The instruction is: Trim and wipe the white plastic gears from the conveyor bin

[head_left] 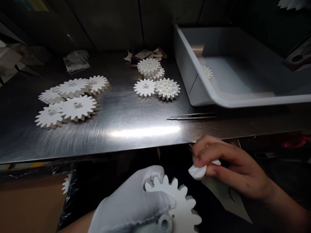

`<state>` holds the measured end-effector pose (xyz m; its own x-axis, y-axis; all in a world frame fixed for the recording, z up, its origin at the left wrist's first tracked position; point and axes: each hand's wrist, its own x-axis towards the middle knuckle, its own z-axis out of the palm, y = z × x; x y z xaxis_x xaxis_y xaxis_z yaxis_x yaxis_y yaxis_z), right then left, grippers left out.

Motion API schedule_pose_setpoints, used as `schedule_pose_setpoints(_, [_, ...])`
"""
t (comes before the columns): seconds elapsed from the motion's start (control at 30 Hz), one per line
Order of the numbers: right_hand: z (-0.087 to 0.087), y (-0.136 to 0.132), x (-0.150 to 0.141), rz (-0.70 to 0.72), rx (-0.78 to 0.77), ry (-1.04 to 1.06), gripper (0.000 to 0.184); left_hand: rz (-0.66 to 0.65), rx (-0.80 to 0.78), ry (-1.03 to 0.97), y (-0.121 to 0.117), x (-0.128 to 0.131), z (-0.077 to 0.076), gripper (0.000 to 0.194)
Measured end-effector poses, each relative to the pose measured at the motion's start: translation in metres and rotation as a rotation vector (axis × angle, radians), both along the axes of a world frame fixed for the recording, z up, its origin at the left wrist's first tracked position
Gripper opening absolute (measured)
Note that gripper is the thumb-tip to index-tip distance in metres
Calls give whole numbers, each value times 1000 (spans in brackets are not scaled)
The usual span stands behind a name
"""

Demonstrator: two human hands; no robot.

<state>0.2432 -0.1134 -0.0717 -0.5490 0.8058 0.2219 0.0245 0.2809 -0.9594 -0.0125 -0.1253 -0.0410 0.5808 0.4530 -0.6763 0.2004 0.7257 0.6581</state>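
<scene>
My left hand [131, 204], in a white glove, grips a white toothed gear [179, 207] below the front edge of the steel table [121, 126]. My bare right hand [230, 168] is closed on a small white wad of cloth or tissue [198, 171], held just above and to the right of the gear. A pale paper-like piece [225, 197] lies under the right hand.
Several white gears lie on the table at the left [70, 100] and middle [157, 84]. Metal tweezers [191, 116] rest near the front edge. A grey plastic tub [233, 100] with one gear [207, 71] inside stands at the right. Papers [75, 63] lie at the back.
</scene>
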Motion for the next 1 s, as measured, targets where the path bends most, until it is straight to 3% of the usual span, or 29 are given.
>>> schedule_pose_setpoints(0.17, [-8,-20,-15,-13,99,119,31,93,2,-54,-5,-3,-6,26])
schedule_pose_setpoints(0.33, [-19,-19,-18,-66,239,-28,38,200,45,-60,-9,-6,-8,27])
schedule_pose_setpoints(0.47, [-6,-20,-19,-179,345,11,43,227,58,-93,-12,-5,-6,28])
schedule_pose_setpoints(0.6, [1,-18,-24,-78,390,34,45,242,87,-71,-13,-3,-5,28])
schedule_pose_setpoints(0.7, [-10,-10,-23,27,348,-71,42,242,90,-44,-13,-5,-5,28])
schedule_pose_setpoints(0.83, [-26,-4,-15,-28,235,-202,38,246,91,5,-11,-7,-3,33])
schedule_pose_setpoints(0.93, [-23,-9,-8,-144,96,-55,29,233,89,8,-10,-5,-1,33])
schedule_pose_setpoints(1.0, [-16,-14,-8,-138,-54,99,20,211,82,-3,-9,-3,-1,33])
